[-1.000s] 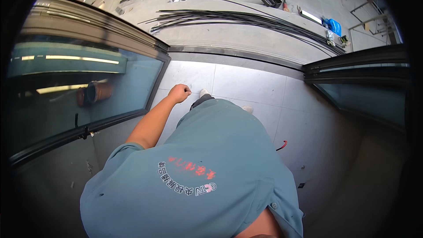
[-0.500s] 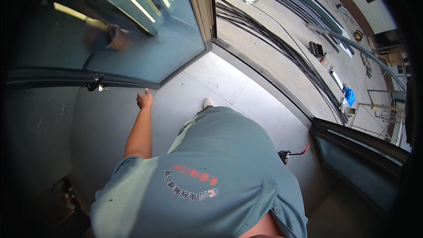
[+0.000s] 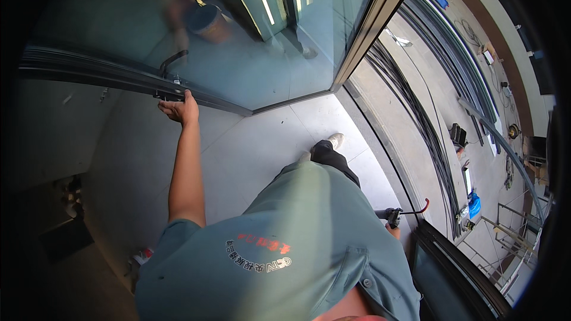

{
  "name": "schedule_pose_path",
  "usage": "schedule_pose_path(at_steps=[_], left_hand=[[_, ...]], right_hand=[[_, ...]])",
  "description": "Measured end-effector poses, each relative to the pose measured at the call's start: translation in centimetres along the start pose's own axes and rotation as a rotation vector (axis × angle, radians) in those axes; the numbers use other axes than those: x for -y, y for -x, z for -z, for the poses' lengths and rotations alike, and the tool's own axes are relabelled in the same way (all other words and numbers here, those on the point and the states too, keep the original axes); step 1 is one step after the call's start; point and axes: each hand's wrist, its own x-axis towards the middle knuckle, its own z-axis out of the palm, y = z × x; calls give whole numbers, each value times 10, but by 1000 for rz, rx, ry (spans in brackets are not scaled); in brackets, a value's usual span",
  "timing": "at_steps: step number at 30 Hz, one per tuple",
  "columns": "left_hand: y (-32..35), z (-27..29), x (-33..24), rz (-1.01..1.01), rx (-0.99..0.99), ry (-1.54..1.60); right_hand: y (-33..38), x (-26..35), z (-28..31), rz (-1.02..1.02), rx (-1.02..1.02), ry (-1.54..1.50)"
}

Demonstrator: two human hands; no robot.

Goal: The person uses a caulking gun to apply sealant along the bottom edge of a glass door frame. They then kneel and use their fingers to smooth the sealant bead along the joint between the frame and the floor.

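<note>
My left hand (image 3: 180,109) is at the dark framed edge of a glass door (image 3: 297,77), beside its lock (image 3: 168,94). The thumb lies on the frame and the fingers bend below it, seemingly gripping the edge. A black lever handle (image 3: 173,61) shows on the glass side. Low at my right side, my right hand (image 3: 393,232) is closed round a black tool (image 3: 392,216). From the tool sticks out a thin bent rod with a red hooked end (image 3: 426,205). My body partly hides that hand.
Past the metal threshold (image 3: 380,137), long black strips (image 3: 416,119) and dark metal profiles (image 3: 452,53) lie on the floor. A blue bag (image 3: 474,205) and metal scaffold frames (image 3: 511,238) stand farther right. Another dark framed panel (image 3: 452,267) is close by my right side.
My left hand has moved up and left onto the door's edge at the lock. My view has turned, and one foot has stepped forward. The tool at my right shows more.
</note>
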Motion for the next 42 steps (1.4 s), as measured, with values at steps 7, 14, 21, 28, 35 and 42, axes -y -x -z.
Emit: schedule_pose_path(at_steps=[7, 14, 21, 28, 35, 42], left_hand=[[-20, -27, 10, 25, -104, -90], [-35, -37, 5, 6, -172, -156], [-90, -59, -34, -74, -106, 20], [-169, -104, -89, -176, 60, 98], [-256, -182, -154, -294, 133, 146], [-311, -244, -209, -440, 161, 191]], right_hand=[[-113, 138, -30, 94, 34, -79], [-156, 241, -11, 187, 83, -136], [-162, 238, 17, 187, 14, -216], [-177, 201, -25, 134, -206, -184], [-119, 268, -14, -60, -131, -267], [-84, 314, -9, -129, -129, -296]])
